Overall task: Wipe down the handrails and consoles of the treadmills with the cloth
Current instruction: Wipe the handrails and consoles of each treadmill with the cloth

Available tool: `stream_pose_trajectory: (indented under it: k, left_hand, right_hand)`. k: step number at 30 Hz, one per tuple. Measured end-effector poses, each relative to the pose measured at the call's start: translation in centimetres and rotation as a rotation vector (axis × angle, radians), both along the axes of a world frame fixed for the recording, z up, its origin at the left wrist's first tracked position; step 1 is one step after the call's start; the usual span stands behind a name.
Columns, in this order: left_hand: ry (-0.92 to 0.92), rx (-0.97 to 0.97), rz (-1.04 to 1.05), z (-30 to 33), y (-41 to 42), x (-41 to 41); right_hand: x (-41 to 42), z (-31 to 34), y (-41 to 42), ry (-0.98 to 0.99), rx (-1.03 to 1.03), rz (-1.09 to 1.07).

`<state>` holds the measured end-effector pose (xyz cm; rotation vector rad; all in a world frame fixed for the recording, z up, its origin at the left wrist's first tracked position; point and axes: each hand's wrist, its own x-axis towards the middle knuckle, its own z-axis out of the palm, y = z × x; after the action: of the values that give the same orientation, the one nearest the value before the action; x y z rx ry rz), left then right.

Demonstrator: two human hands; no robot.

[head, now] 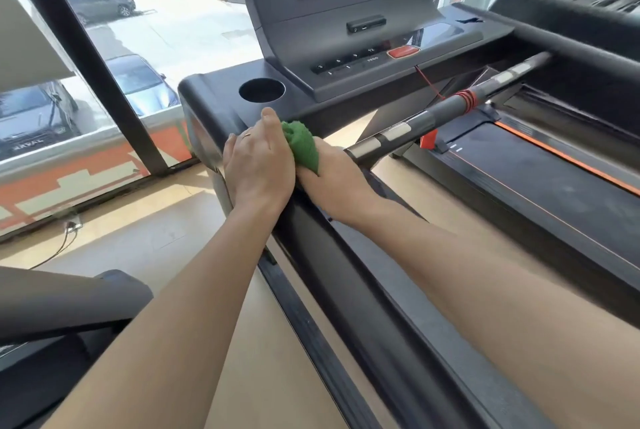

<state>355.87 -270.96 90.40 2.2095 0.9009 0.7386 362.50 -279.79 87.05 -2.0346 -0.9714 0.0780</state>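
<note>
Right at the near left corner of the console (214,96), both hands meet on the black side handrail (346,255). The left hand (258,165) lies on top of the rail where it joins the console, fingers fairly straight and close together, a thin ring on one finger, fingertips reaching toward the console's edge. The right hand (329,179) sits just beside it on the rail's inner side, and the green cloth (302,144) is bunched up between the two hands, touching both. The right hand's fingers are hidden under the cloth and the left hand, so I cannot tell for sure how they grip, though the cloth looks gathered in that hand and pressed against the rail.

Just beyond the left fingertips, the round cup holder (261,90) is sunk into the console's left end. Further along the console's front edge runs a row of number buttons (346,65), then a red stop button (403,52), with a red cord (429,82) dropping from it and wound round the grey crossbar (450,106). That crossbar runs off toward the far right, its near end close beside the right hand, with pale metal patches along it. Below it lies the dark running belt (519,172) with orange edging. Left of the treadmill, a big window (114,30) looks down on parked cars.
</note>
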Motion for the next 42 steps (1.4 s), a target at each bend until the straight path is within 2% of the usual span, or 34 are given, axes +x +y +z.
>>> stream_pose_trajectory:
  k: [3,6,9,12,16,19,22,23,25,27,30,31,32,34,35,37,39,42]
  left_hand:
    - [0.048,0.049,-0.015,-0.2,-0.1,0.1]
    - [0.118,0.088,-0.024,-0.6,0.1,0.3]
    - [0.248,0.158,-0.030,-1.0,0.2,0.4]
    - [0.360,0.224,-0.017,-1.4,0.2,0.5]
    - [0.481,0.185,0.011,-1.0,-1.0,1.0]
    - [0.427,0.154,0.078,-0.9,-2.7,0.7]
    - [0.297,0.098,0.146,-0.8,-3.1,0.3]
    - [0.245,0.066,0.169,-0.7,-2.9,0.3]
    - [0.121,-0.014,0.224,-0.6,-2.9,0.3]
    - [0.056,-0.055,0.251,-0.6,-2.9,0.4]
    - [0.041,-0.068,0.249,-0.7,-2.8,0.6]
    - [0.047,-0.064,0.256,-0.8,-2.7,0.5]
    - [0.062,-0.064,0.262,-0.7,-2.8,0.5]
    - [0.087,-0.080,0.285,-0.5,-2.8,0.6]
    - [0.094,-0.078,0.287,-0.5,-2.8,0.6]
    - [0.107,-0.059,0.277,-0.5,-2.8,0.6]
    - [0.110,-0.065,0.278,-0.3,-3.0,0.6]
    - [0.112,-0.063,0.285,0.0,-3.5,0.7]
  right_hand:
    - [-0.9,-1.9,-2.8,-0.007,0.135,0.146]
    - [-0.9,-1.3,-4.4,-0.055,0.073,0.187]
    - [0.3,2.0,-5.3,-0.004,-0.044,0.076]
    - [2.8,6.3,-6.3,0.110,0.131,-0.108]
    - [4.0,8.7,-8.0,0.089,0.189,-0.067]
    - [5.1,8.5,-7.3,0.245,0.239,-0.093]
    - [5.2,6.6,-4.4,0.411,0.057,-0.041]
    - [4.8,5.6,-3.2,0.378,-0.046,0.034]
    - [3.5,3.6,-2.1,0.100,-0.277,0.234]
    - [3.6,2.7,-1.8,-0.174,-0.356,0.402]
    - [6.8,2.4,-2.3,-0.254,-0.425,0.631]
    - [7.5,2.1,-2.6,-0.318,-0.451,0.675]
    - [7.9,1.5,-2.9,-0.462,-0.476,0.709]
    - [7.5,0.5,-2.6,-0.723,-0.558,0.691]
    - [6.8,0.5,-2.0,-0.779,-0.593,0.657]
    - [5.6,1.5,-0.7,-0.796,-0.621,0.613]
    - [5.6,2.6,0.7,-0.722,-0.631,0.598]
    - [6.5,4.1,2.7,-0.482,-0.816,0.704]
